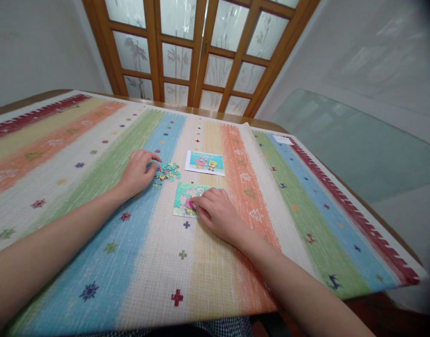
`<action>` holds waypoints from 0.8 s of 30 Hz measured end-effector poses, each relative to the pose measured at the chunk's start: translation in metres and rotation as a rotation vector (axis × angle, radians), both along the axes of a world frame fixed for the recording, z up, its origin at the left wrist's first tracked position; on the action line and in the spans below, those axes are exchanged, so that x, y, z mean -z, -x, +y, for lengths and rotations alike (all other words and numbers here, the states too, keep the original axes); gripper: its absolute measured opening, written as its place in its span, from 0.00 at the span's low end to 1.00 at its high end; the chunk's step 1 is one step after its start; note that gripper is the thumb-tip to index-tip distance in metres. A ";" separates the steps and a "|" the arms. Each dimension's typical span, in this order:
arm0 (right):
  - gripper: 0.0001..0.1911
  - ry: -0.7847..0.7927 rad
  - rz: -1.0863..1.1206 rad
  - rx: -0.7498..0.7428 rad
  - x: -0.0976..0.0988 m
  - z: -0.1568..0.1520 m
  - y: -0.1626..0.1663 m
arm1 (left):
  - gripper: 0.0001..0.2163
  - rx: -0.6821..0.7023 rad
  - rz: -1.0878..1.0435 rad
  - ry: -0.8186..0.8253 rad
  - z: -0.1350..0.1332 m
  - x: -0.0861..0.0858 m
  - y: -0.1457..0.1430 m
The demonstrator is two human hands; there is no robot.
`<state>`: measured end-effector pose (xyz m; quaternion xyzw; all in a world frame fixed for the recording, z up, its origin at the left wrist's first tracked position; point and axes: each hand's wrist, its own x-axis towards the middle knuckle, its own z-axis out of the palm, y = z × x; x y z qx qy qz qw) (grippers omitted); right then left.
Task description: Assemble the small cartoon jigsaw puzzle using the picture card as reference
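Note:
A partly assembled jigsaw puzzle lies flat on the table, with several pieces fitted along its top and left side. My right hand covers its right part. The fingertips of that hand are closed on a pink puzzle piece over the puzzle's middle. At the left edge of a loose pile of puzzle pieces rests my left hand, its thumb and index finger apart and nothing visible between them. Just beyond the puzzle sits a picture card with pink and yellow cartoon figures.
A striped tablecloth covers the table. Near its far right edge lies a small white paper. Beyond the table stand wood-framed glass doors, and a pale glass panel leans at the right wall.

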<state>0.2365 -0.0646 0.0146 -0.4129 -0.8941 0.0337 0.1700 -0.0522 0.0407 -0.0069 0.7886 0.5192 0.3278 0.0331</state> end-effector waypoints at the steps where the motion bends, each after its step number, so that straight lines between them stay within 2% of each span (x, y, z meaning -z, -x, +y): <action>1: 0.14 0.006 0.031 -0.008 0.000 0.000 -0.002 | 0.11 0.002 0.006 0.005 0.000 0.001 0.000; 10: 0.12 -0.075 0.197 -0.019 0.001 0.008 -0.025 | 0.15 -0.014 0.081 0.114 0.006 0.008 0.002; 20: 0.12 -0.044 0.177 -0.018 -0.001 0.010 -0.026 | 0.17 0.074 0.157 0.139 0.010 0.010 0.004; 24: 0.12 -0.032 0.192 -0.024 0.000 0.010 -0.026 | 0.15 0.057 0.181 0.138 0.009 0.006 0.003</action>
